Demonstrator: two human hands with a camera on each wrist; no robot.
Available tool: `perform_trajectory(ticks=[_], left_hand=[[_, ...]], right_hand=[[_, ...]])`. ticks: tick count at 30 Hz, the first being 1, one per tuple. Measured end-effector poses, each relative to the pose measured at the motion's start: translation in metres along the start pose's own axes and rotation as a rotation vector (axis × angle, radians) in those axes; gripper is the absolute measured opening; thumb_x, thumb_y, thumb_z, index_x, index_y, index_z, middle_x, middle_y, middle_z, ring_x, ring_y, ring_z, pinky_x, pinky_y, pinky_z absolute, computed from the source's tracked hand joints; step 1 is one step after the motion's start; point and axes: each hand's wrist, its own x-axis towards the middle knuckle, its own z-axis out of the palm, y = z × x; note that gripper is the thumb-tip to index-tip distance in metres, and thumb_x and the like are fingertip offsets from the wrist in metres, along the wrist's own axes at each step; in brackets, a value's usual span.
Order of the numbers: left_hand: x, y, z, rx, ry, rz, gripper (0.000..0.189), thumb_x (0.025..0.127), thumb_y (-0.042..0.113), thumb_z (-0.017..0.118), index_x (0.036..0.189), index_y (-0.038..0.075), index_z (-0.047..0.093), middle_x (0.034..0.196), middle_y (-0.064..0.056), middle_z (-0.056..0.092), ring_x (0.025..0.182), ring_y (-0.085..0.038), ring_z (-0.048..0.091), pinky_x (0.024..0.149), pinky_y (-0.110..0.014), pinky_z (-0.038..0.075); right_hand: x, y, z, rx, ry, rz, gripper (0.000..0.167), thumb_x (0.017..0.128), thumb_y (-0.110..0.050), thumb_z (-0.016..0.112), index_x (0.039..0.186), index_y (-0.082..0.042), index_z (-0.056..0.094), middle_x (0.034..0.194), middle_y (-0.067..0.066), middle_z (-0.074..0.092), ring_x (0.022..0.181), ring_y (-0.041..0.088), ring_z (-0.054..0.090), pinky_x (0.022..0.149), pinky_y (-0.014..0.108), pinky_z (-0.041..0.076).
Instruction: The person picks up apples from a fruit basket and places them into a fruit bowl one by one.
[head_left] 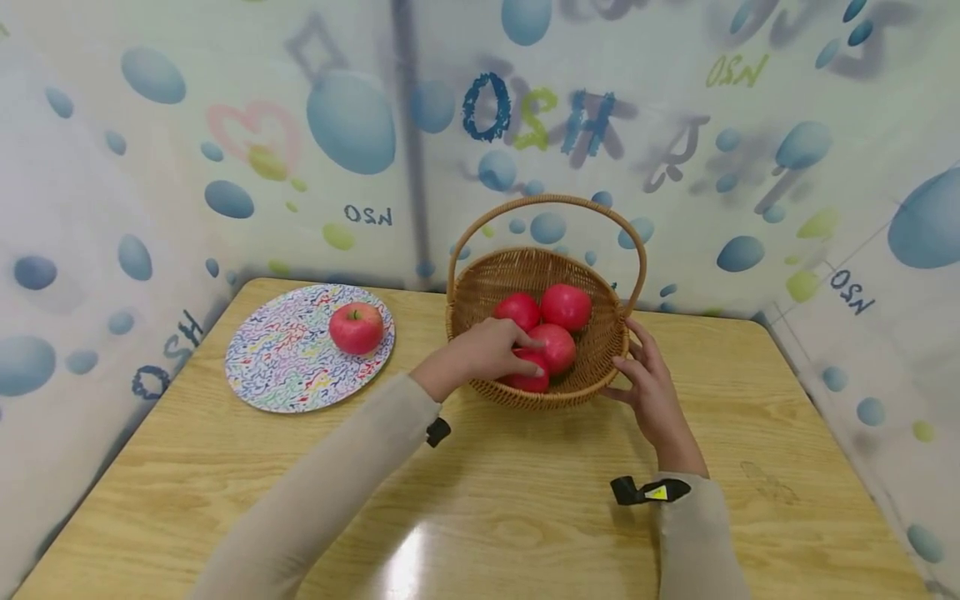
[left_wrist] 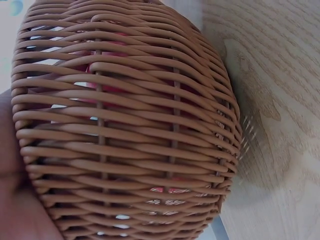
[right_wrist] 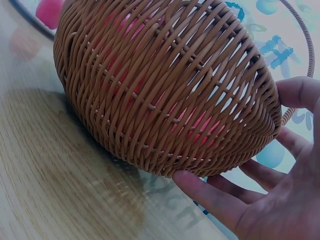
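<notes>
A brown wicker basket [head_left: 540, 402] with a tall arched handle stands tilted, its opening facing me, holding several red apples [head_left: 566, 307]. My left hand [head_left: 483, 354] reaches over its left rim, thumb and fingers around the front apple [head_left: 525, 382]; the fingertips are partly hidden among the fruit. My right hand [head_left: 651, 392] holds the basket's right side near the handle's base. In the right wrist view, its fingers [right_wrist: 210, 197] spread against the woven wall. The left wrist view shows mostly the basket's weave [left_wrist: 135, 120], with red showing through.
To the left lies a round plate [head_left: 277, 358] with a colourful squiggle pattern, bearing one red apple [head_left: 356, 327] near its right edge. Everything stands on a light wooden table [head_left: 480, 517]. A printed curtain [head_left: 480, 167] hangs right behind the basket and along both sides.
</notes>
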Motion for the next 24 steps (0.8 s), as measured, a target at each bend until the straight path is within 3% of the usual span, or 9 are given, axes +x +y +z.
perform_trajectory(ticks=[3,7,10,13,15,18,24], left_hand=[[0.0007,-0.0008,0.0002,0.006,-0.009,0.005,0.049,0.090,0.038,0.076,0.133,0.017,0.067,0.117,-0.002,0.076,0.074,-0.011,0.038,0.074,-0.026,0.039],[0.0012,-0.0019,0.0003,0.007,-0.021,0.011,0.050,0.089,0.038,0.077,0.133,0.016,0.067,0.111,-0.002,0.078,0.077,-0.011,0.043,0.077,-0.025,0.041],[0.0018,-0.0029,0.0006,0.001,-0.019,0.017,0.049,0.089,0.038,0.078,0.132,0.016,0.069,0.091,0.002,0.078,0.078,-0.010,0.046,0.076,-0.025,0.042],[0.0031,-0.0046,0.0014,-0.007,-0.002,0.030,0.048,0.087,0.037,0.080,0.128,0.015,0.071,0.062,0.008,0.060,0.069,-0.010,0.038,0.068,-0.024,0.039],[0.0040,-0.0057,0.0022,-0.013,0.012,0.040,0.046,0.086,0.036,0.081,0.126,0.015,0.073,0.053,0.010,0.043,0.063,-0.009,0.032,0.062,-0.023,0.034],[0.0048,-0.0070,0.0031,-0.024,0.026,0.048,0.046,0.085,0.036,0.082,0.124,0.014,0.074,0.051,0.011,0.032,0.058,-0.009,0.023,0.057,-0.023,0.029],[0.0028,-0.0043,0.0019,-0.037,0.033,0.042,0.046,0.084,0.036,0.083,0.123,0.014,0.075,0.051,0.011,0.034,0.059,-0.009,0.026,0.058,-0.023,0.030]], right_hand=[[0.0010,-0.0002,0.0006,-0.006,0.002,-0.003,0.061,0.107,-0.017,0.042,0.162,-0.029,0.018,0.170,0.015,0.013,0.148,0.051,0.029,0.087,0.040,0.061],[0.0020,0.0001,0.0011,-0.015,0.001,-0.005,0.062,0.106,-0.016,0.042,0.162,-0.029,0.018,0.169,0.015,0.014,0.148,0.051,0.029,0.094,0.053,0.056],[0.0022,0.0002,0.0012,-0.019,0.002,-0.002,0.062,0.106,-0.017,0.042,0.162,-0.029,0.018,0.169,0.015,0.014,0.148,0.051,0.029,0.097,0.059,0.051],[0.0023,-0.0001,0.0010,-0.022,0.005,-0.002,0.062,0.106,-0.017,0.042,0.162,-0.029,0.018,0.170,0.015,0.013,0.148,0.051,0.029,0.098,0.062,0.049],[0.0022,-0.0002,0.0007,-0.024,0.005,-0.004,0.062,0.106,-0.016,0.042,0.162,-0.029,0.018,0.170,0.015,0.013,0.148,0.051,0.029,0.098,0.062,0.049],[0.0017,-0.0004,0.0001,-0.024,0.004,-0.007,0.062,0.106,-0.016,0.042,0.162,-0.029,0.018,0.170,0.016,0.013,0.148,0.051,0.029,0.098,0.060,0.050],[0.0005,0.0000,-0.0005,-0.019,0.006,0.004,0.062,0.107,-0.018,0.042,0.162,-0.029,0.018,0.170,0.015,0.013,0.149,0.051,0.029,0.098,0.059,0.051]])
